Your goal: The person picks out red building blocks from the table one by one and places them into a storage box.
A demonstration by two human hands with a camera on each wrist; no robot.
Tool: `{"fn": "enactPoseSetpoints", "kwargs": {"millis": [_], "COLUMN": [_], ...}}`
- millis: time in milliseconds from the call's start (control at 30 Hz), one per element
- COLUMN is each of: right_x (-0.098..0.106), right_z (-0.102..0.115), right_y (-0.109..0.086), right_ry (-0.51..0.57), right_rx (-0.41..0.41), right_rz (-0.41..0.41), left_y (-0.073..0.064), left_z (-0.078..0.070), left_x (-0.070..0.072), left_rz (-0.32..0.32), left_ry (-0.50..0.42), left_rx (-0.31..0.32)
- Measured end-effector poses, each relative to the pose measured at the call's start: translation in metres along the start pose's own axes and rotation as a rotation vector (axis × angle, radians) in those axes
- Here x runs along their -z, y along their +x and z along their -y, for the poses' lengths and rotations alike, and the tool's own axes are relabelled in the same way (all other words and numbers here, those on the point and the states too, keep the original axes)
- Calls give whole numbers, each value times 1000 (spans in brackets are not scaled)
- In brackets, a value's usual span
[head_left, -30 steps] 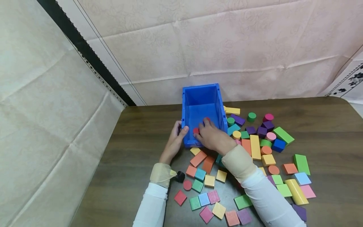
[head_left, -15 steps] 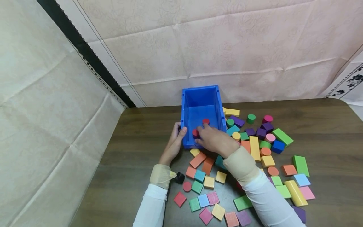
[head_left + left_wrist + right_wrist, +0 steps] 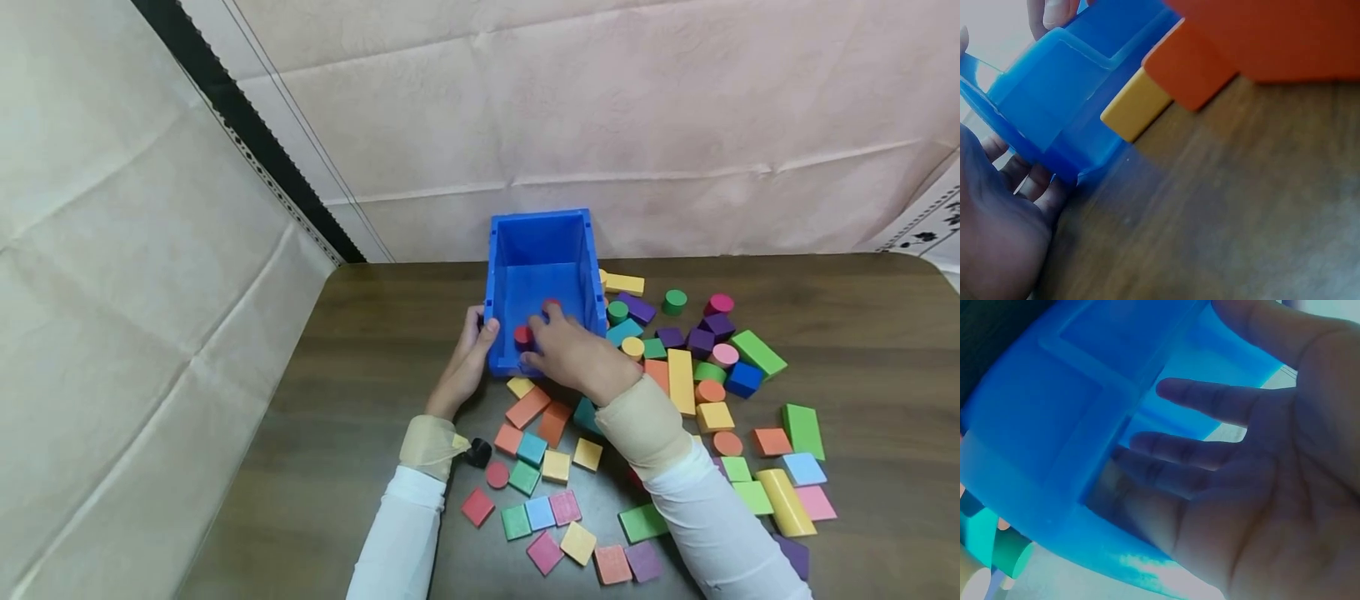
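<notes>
1. We wear long, plain, bluish-white sleeves: the left sleeve (image 3: 401, 521) and right sleeve (image 3: 716, 517) are lightly creased.
2. At our wrists sit wide beige bands, a left cuff (image 3: 424, 448) and a right cuff (image 3: 643, 423).
3. Beside our left cuff show a pale yellow tip (image 3: 459, 442) and a small black piece (image 3: 478, 452), its details unclear.
4. Our left hand (image 3: 463, 365) and right hand (image 3: 576, 354) are bare.

Red disc (image 3: 552, 302) in blue bin (image 3: 542, 246), far edge of table (image 3: 322, 467): partly hidden by right hand (image 3: 576, 348); table, near edge: cut off; purple block (image 3: 792, 552): partly behind right sleeve (image 3: 712, 517)
</notes>
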State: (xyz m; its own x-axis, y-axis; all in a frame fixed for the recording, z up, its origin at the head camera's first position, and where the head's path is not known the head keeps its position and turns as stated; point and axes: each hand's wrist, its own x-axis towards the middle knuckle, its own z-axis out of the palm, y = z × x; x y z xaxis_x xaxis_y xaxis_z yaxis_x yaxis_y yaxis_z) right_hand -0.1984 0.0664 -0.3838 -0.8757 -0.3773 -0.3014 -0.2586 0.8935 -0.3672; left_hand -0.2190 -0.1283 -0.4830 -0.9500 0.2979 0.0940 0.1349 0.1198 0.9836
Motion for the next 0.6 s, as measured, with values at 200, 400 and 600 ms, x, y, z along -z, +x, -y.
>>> {"fn": "enactPoseSetpoints", "kwargs": {"millis": [200, 400, 600], "right_x": [8, 13, 17], "right_z": [4, 9, 11], "right_y": [-9, -19, -25], "right_ry": [-12, -65, -90], "right_rx": [45, 116, 126], "right_rz": [1, -45, -50], "left_y": [3, 3, 3], "left_z": [-1, 0, 1], "left_x": [0, 0, 1], "left_rz": [-5, -18, -17], "left_ry": [3, 1, -10], "left_rx": [7, 21, 18]}}
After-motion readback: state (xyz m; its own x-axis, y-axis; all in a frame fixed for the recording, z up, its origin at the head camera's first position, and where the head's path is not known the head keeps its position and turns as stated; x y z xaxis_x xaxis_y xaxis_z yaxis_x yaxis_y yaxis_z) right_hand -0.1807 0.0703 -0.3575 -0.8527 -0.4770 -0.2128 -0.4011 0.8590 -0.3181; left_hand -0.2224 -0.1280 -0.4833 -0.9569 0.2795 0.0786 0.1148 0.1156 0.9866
